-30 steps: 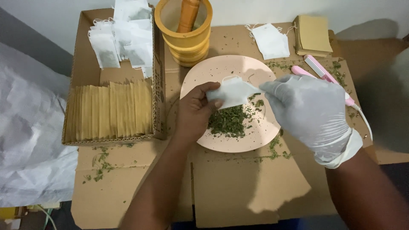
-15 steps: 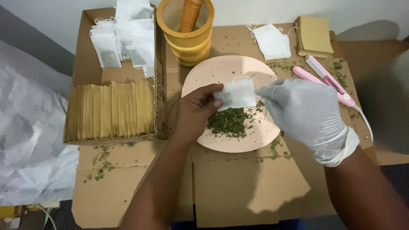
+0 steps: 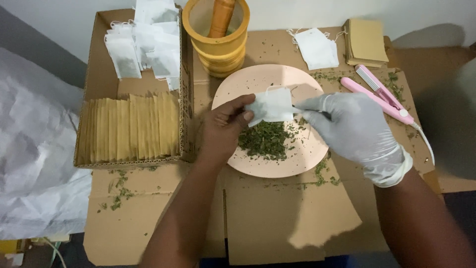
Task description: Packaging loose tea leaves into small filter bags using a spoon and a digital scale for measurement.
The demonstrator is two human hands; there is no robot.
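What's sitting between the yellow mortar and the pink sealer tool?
A white filter bag lies on the cardboard between the mortar and the pink sealer, seen from the head camera.

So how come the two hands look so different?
The right hand wears a pale glove, while the left hand is bare. The left hand pinches the small white bag by its left edge; the right hand's fingertips meet the bag's right edge. Both hands hover over the pink plate of green crushed leaves, sharing that one bag between them.
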